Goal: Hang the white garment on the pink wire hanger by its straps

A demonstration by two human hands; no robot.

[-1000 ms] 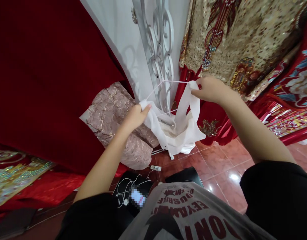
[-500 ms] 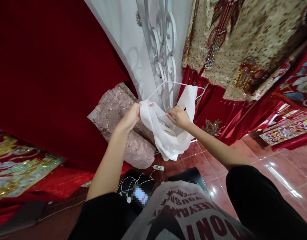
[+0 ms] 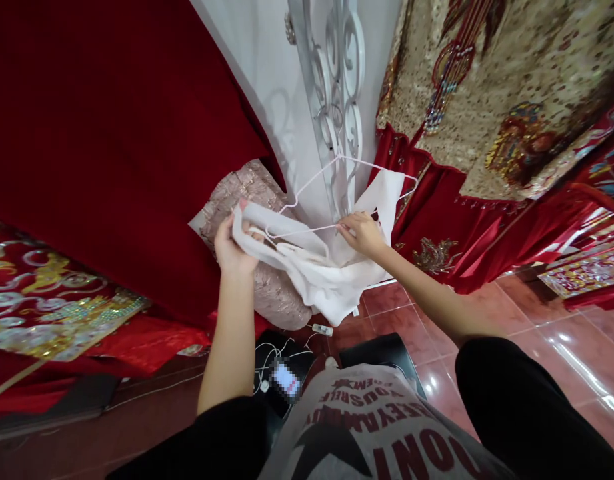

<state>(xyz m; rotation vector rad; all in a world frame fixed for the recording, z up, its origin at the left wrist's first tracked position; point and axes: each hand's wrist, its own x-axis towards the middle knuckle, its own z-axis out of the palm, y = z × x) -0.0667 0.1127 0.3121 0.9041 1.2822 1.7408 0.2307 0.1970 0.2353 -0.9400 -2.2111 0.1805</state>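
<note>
A white garment (image 3: 321,283) hangs by its right side on a thin pale pink clothes hanger (image 3: 309,180). Its left side is off the hanger's left end and stretched out to the left. My left hand (image 3: 235,247) is closed on that edge of the garment. My right hand (image 3: 361,233) pinches the hanger's bottom bar near its middle. The hanger's top meets a white scrollwork metal stand (image 3: 331,107); how its hook sits there is hard to make out. Behind the garment is a roll of pink, gold-veined fabric (image 3: 281,307).
Red drapery (image 3: 111,133) fills the left, with embroidered cloth (image 3: 47,287) below it. A gold sequined garment (image 3: 487,100) hangs at right over red cloth. A phone (image 3: 285,380) and white cables (image 3: 271,350) lie on a black surface above the red tiled floor (image 3: 517,313).
My left hand has moved left and slightly down, drawing the garment's left side off the hanger's end and opening it wide. My right hand stays on the hanger's bar.
</note>
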